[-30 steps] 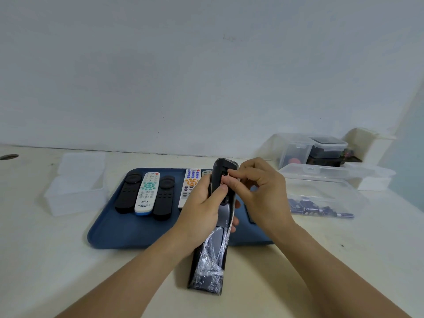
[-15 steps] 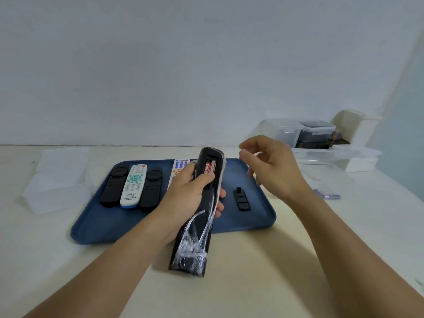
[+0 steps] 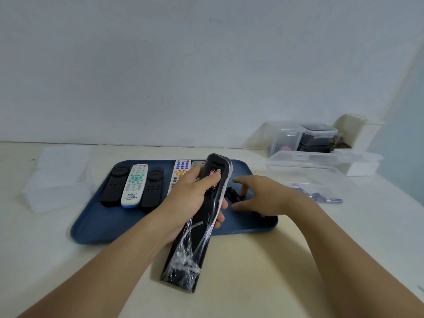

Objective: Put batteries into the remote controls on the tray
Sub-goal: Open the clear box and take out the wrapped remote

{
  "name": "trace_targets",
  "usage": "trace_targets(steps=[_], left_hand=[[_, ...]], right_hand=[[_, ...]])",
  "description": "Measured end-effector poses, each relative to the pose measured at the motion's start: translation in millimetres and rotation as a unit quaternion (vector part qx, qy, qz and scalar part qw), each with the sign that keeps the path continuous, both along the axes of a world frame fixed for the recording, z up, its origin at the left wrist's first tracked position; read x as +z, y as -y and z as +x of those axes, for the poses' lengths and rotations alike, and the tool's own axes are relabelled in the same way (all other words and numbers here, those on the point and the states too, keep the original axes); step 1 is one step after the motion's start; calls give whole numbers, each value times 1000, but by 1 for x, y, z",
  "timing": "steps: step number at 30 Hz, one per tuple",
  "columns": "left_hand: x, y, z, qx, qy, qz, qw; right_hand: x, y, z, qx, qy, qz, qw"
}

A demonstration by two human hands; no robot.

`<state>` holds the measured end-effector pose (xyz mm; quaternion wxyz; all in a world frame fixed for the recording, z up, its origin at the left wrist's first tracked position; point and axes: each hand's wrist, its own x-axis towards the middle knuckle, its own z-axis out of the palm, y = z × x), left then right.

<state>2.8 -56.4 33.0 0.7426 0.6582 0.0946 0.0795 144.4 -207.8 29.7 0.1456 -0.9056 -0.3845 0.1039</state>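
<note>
My left hand [image 3: 195, 198] grips a long black remote [image 3: 197, 228] wrapped in clear film, held back-side up over the blue tray [image 3: 96, 226]. Its battery bay is uncovered and red batteries [image 3: 214, 174] show inside, under my thumb. My right hand [image 3: 259, 196] reaches down over the small black battery cover [image 3: 234, 195] lying on the tray, fingers spread around it; whether they touch it is unclear. On the tray's left lie two black remotes [image 3: 114, 189] with a white one [image 3: 135, 185] between them. Another white remote [image 3: 180, 173] with coloured buttons lies behind my left hand.
A clear open box [image 3: 321, 177] at the right holds loose batteries [image 3: 321, 197]. Further clear containers [image 3: 305, 138] stand behind it against the wall. A clear lidded box [image 3: 57, 182] sits left of the tray. The cream table extends toward me.
My right hand has left the remote's battery bay and dropped down to the battery cover on the tray. My left hand keeps holding the remote.
</note>
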Motion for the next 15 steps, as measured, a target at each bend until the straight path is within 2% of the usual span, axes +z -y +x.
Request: trace_targets(steps=[2,4,8,12,15], left_hand=[[0,0,0,4,-1,9,1000],[0,2,0,10,3,12,1000],[-1,1,-2,8,6,8,1000],[-3,2,-1,-8,-11,-68,998],[-4,2,2,-1,-8,-82,997]], right_hand=[[-9,-8,1,27,60,1,998],[-13,-12,1,31,74,21,997],[-11,-11,2,-9,43,32,999],[-5,-8,2,-24,10,3,1000],[9,0,-6,-33,-37,68,996]])
